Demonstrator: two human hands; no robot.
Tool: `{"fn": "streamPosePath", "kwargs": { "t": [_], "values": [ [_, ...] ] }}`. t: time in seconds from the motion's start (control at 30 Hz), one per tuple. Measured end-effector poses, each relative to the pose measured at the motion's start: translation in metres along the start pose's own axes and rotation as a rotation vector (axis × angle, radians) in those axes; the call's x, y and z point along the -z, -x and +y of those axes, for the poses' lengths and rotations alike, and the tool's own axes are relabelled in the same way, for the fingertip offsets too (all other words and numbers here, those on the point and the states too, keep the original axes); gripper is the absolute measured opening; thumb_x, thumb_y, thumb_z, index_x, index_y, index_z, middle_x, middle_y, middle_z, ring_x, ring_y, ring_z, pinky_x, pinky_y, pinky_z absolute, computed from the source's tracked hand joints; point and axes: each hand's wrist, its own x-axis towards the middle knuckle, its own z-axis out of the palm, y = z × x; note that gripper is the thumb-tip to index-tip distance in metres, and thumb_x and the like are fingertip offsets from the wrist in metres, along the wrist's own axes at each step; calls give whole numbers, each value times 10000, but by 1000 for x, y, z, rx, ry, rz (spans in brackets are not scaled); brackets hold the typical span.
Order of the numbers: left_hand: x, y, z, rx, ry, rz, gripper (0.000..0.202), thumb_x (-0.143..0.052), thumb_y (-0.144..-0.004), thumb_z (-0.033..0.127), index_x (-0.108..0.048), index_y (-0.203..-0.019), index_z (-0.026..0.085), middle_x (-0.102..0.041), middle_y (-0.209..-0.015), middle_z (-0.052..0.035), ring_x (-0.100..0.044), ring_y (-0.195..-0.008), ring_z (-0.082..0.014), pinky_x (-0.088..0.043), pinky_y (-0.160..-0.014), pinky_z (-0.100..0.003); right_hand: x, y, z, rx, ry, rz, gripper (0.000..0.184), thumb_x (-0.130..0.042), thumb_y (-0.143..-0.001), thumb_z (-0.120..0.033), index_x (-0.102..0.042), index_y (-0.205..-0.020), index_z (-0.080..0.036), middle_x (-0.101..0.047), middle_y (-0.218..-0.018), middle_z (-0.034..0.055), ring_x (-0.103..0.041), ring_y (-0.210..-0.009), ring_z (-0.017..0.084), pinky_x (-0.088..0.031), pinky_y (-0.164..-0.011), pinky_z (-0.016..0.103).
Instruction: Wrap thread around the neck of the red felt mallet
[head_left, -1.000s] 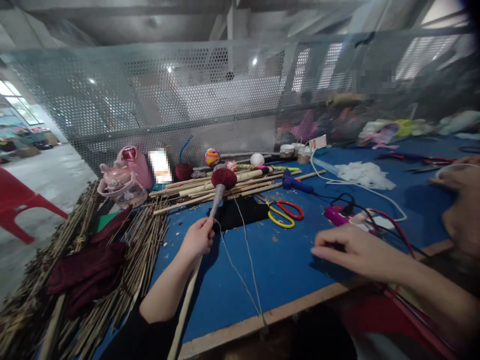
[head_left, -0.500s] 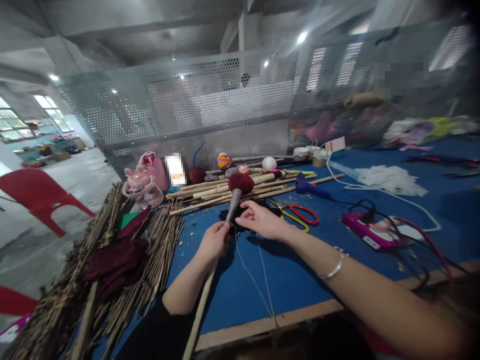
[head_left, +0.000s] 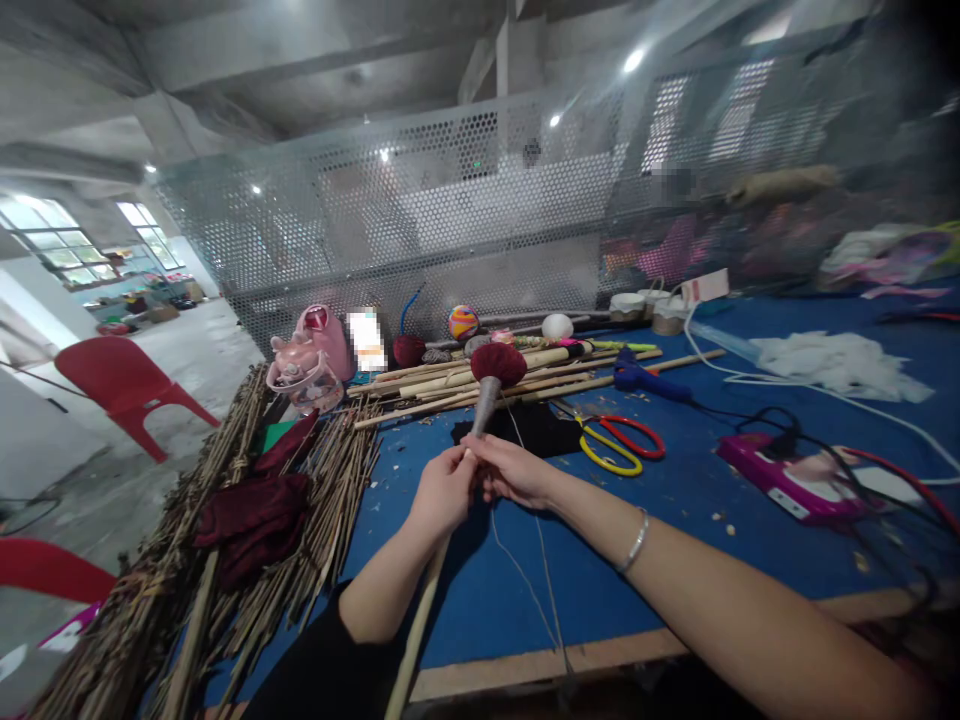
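My left hand (head_left: 444, 492) is closed around a long pale wooden stick (head_left: 417, 630) that rises from the table's near edge. The stick's upper part is wrapped in grey and ends in a dark red fabric ball (head_left: 498, 363). My right hand (head_left: 512, 468) is closed right beside the left one, its fingers pinched on the stick just below the grey wrap. A thin grey string (head_left: 540, 580) hangs from where the hands meet down to the front edge of the blue table (head_left: 660, 540).
Dry twigs (head_left: 225, 560) with dark red cloth (head_left: 251, 505) lie at the left. Bamboo sticks (head_left: 525, 375), red-and-yellow scissors (head_left: 619, 445), a blue glue gun (head_left: 645, 380), a pink device with cables (head_left: 776, 475), white stuffing (head_left: 832, 360) and a pink kettle (head_left: 311, 355) lie beyond. A mesh fence (head_left: 465, 220) backs the table.
My right hand came across from the right side of the table to the stick and now pinches it beside my left hand. The view has swung to the left.
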Motion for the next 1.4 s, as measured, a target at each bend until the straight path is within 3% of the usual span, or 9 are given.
{"fn": "streamPosePath", "kwargs": {
  "t": [0.07,0.13,0.3,0.47,0.7,0.97,1.13,1.23,1.4],
  "values": [
    [1,-1,-4,-41,-19,27,299,-510,-755,462,-529,-714,166,-348,-465,72,-279,-339,-34,-189,-342,-166,1,3,1,14,116,86,378,-533,-754,-554,-428,-774,-192,-378,-477,-99,-254,-315,24,-172,-310,136],
    [3,-3,-6,-55,-35,52,286,-518,-753,448,-526,-696,168,-348,-466,71,-279,-344,-35,-188,-347,-169,4,6,1,75,226,160,406,-532,-736,-572,-433,-698,-180,-320,-445,-103,-186,-320,23,-97,-317,161],
    [9,-5,0,18,12,108,204,-502,-776,380,-479,-734,182,-347,-473,84,-270,-328,-31,-176,-335,-158,15,5,3,298,427,203,359,-588,-705,-491,-520,-645,-143,-355,-465,-77,-252,-404,44,-180,-405,204],
    [4,-1,6,49,152,106,251,-559,-742,396,-411,-800,202,-369,-484,102,-268,-324,-23,-150,-325,-129,21,-3,1,333,524,235,328,-595,-694,-441,-539,-618,-126,-443,-523,-45,-328,-492,67,-249,-495,219],
    [-6,4,5,-98,305,26,359,-589,-688,482,-450,-770,162,-544,-625,17,-365,-386,-27,-256,-326,-141,16,2,-6,356,345,140,281,-606,-689,-414,-525,-685,-144,-512,-546,-25,-399,-484,78,-282,-466,208],
    [-10,7,-1,-174,91,70,346,-454,-782,501,-498,-761,159,-437,-493,58,-332,-339,-40,-285,-313,-155,14,13,-12,220,233,108,254,-625,-692,-382,-502,-698,-161,-356,-406,-100,-200,-311,26,-126,-317,182],
    [-12,11,0,-137,106,-25,375,-401,-792,543,-460,-797,173,-453,-416,68,-309,-272,-49,-272,-284,-156,20,13,-12,149,92,-55,309,-644,-702,-357,-541,-925,-168,-391,-500,-96,-151,-328,14,-82,-297,160],
    [-17,12,-1,-106,199,-96,394,-375,-796,562,-459,-813,177,-451,-398,69,-301,-252,-59,-264,-274,-168,18,16,-14,106,-9,-140,316,-651,-703,-347,-551,-941,-163,-398,-533,-91,-128,-350,5,-65,-313,148],
    [-25,10,-8,-210,122,87,416,-472,-744,588,-460,-751,172,-453,-450,62,-379,-319,-59,-295,-338,-175,12,18,-18,207,29,-54,257,-644,-701,-354,-554,-801,-135,-388,-463,-89,-151,-332,6,-72,-310,159]
  ]
}}
